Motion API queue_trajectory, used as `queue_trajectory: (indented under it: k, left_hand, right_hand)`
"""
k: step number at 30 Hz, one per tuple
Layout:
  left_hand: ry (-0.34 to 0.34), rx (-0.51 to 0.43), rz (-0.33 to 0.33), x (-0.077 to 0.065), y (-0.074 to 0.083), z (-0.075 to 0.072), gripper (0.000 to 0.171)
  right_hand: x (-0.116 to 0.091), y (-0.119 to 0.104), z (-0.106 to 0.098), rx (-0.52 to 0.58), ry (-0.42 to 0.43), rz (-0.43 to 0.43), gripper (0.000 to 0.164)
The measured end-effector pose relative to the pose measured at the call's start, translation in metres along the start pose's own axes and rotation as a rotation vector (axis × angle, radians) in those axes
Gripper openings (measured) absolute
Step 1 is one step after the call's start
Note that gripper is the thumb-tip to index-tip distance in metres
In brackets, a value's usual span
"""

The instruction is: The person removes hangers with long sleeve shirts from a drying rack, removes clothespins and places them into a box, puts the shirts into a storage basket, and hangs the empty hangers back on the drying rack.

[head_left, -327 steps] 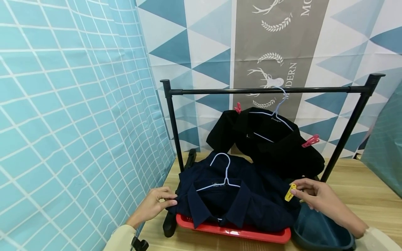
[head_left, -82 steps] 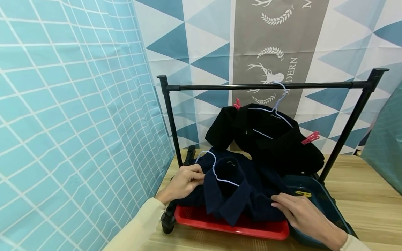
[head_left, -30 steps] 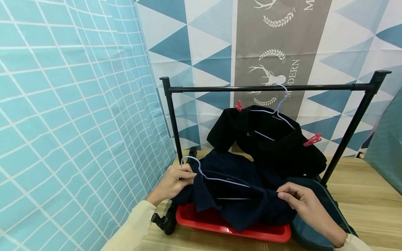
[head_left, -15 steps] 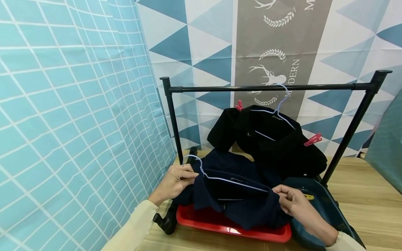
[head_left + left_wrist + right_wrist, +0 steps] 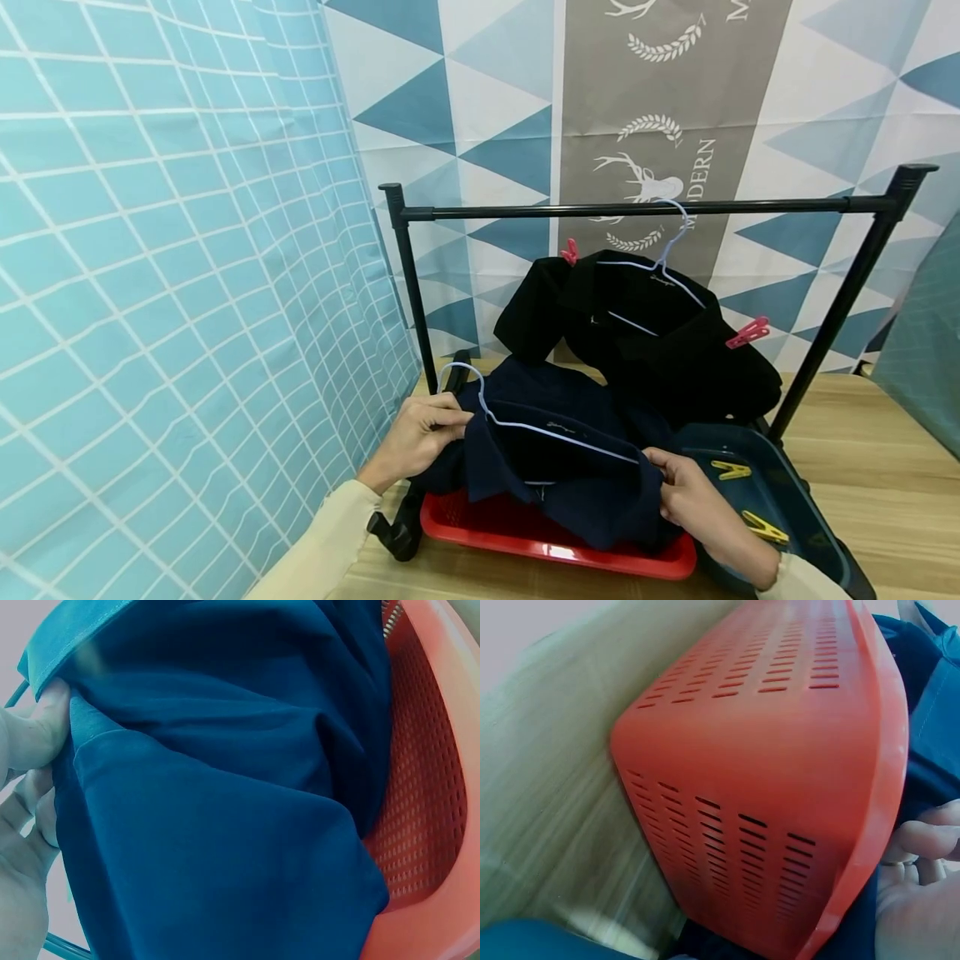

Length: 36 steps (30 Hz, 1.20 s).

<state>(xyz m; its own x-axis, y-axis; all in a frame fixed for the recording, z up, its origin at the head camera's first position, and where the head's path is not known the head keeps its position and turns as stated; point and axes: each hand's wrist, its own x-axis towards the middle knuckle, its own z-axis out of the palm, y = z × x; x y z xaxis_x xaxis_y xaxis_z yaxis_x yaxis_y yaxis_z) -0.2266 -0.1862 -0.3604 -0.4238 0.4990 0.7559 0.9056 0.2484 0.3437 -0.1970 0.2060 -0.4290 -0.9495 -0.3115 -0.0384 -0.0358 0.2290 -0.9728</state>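
Note:
A navy collared shirt [image 5: 600, 504] lies bunched over a red basket [image 5: 555, 550]. Inside its neck opening sits a pale lilac wire hanger [image 5: 525, 427], its hook tilted up to the left. My left hand [image 5: 416, 433] pinches the shirt at the left side of the collar, close by the hook; the left wrist view shows the thumb [image 5: 54, 712] on the cloth. At the collar's right side, near the end of the hanger arm, my right hand [image 5: 690, 500] grips the fabric with curled fingers. The hanger's lower bar is mostly hidden in the shirt.
Behind, a black shirt [image 5: 660, 367] hangs from a black rack [image 5: 510, 212], with pink clothespins [image 5: 747, 332] on it. A dark basin [image 5: 813, 521] right of the basket holds yellow clothespins [image 5: 765, 527]. A black rack foot [image 5: 405, 529] stands left of the basket.
The yellow clothespin once in my right hand is gone from it; yellow clothespins lie in the basin. The hanger has shifted left and tilted. Lately my right hand moved left and down along the collar.

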Motion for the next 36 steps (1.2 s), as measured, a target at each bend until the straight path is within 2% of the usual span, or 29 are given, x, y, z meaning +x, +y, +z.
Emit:
queue_trajectory:
  k: [3,7,9,13,15,17,20,22,24,27,32,34,36]
  left_hand:
    - [0.006,-0.001,0.002,-0.006,-0.012,0.002,0.026]
    - [0.002,-0.006,0.007,-0.010,-0.018,0.003,0.024]
    - [0.001,0.001,0.013,-0.011,-0.019,0.003,0.023]
    - [-0.001,0.031,0.019,-0.011,-0.020,0.002,0.024]
    - [0.003,0.047,0.007,-0.007,-0.011,0.000,0.025]
    - [0.008,0.059,-0.010,-0.006,-0.008,0.001,0.025]
    - [0.016,0.073,-0.028,-0.006,-0.008,0.003,0.026]
    - [0.015,0.073,-0.030,-0.011,-0.019,0.005,0.026]
    - [0.016,0.077,-0.021,-0.013,-0.023,0.006,0.025]
    - [0.018,0.078,-0.011,-0.013,-0.024,0.006,0.025]
    - [0.007,0.085,-0.003,-0.013,-0.023,0.007,0.022]
    - [0.001,0.075,-0.007,-0.013,-0.022,0.007,0.022]
    - [-0.002,0.062,-0.009,-0.013,-0.021,0.007,0.022]
  right_hand:
    - [-0.002,0.000,0.002,0.016,-0.041,-0.018,0.011]
    - [-0.002,-0.001,0.003,0.013,-0.049,-0.037,0.015]
    - [-0.002,-0.002,0.004,-0.051,-0.017,-0.052,0.015]
    - [-0.001,-0.008,0.003,-0.312,0.147,-0.116,0.014]
    - [-0.004,-0.011,0.000,-0.393,0.236,-0.172,0.016]
    - [-0.009,-0.014,-0.003,-0.400,0.285,-0.228,0.015]
    - [-0.016,-0.017,-0.005,-0.391,0.299,-0.332,0.014]
    - [-0.019,-0.018,-0.005,-0.450,0.293,-0.392,0.012]
    - [-0.020,-0.018,-0.003,-0.532,0.293,-0.456,0.010]
    - [-0.020,-0.015,-0.002,-0.629,0.329,-0.553,0.018]
    - [-0.018,-0.011,-0.007,-0.608,0.358,-0.672,0.037]
    - [-0.018,-0.011,-0.009,-0.571,0.357,-0.681,0.038]
    - [-0.018,-0.011,-0.009,-0.546,0.374,-0.651,0.033]
